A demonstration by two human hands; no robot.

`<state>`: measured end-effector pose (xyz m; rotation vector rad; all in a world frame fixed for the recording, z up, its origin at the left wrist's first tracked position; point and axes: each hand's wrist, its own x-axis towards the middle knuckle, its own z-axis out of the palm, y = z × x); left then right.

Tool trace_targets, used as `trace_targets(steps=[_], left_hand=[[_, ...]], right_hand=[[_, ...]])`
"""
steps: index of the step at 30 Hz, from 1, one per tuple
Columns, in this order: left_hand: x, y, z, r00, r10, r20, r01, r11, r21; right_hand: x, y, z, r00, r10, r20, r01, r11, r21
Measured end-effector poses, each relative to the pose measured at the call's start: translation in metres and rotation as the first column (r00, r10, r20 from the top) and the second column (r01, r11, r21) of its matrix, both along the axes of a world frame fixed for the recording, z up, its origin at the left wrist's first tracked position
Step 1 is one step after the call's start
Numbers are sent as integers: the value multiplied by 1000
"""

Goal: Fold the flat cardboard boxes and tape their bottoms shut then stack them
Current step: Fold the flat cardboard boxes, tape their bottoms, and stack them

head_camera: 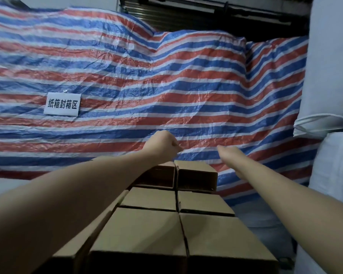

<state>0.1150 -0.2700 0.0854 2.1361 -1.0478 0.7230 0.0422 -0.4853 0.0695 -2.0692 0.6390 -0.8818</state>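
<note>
A stack of folded brown cardboard boxes [147, 232] fills the lower middle, set in two columns that run away from me. The farthest pair [196, 176] sits one level higher and shows dark open sides toward me. Both my arms reach out over the stack. My left hand [163, 145] hovers just above and behind the far left box, fingers curled into a fist with nothing seen in it. To the right of the far boxes, my right hand [229, 153] is in the air with relaxed fingers and holds nothing.
A red, white and blue striped tarp [147, 86] hangs right behind the stack, with a white sign [62, 104] pinned on its left. Large white woven sacks [333, 175] stand at the right. A dark metal shutter [186, 14] shows above the tarp.
</note>
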Motion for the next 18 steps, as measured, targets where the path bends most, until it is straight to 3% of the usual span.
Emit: trace_targets(steps=[8, 14, 18], left_hand=[[-69, 144, -21, 984, -17, -175, 14, 1000, -20], [-115, 254, -51, 983, 1, -185, -17, 996, -82], [-127, 309, -70, 978, 139, -155, -139, 990, 7]], right_hand=[[-72, 138, -3, 987, 158, -1, -157, 982, -109], [-110, 230, -24, 964, 258, -60, -265, 949, -168], [-132, 269, -36, 956, 288, -56, -293, 944, -153]])
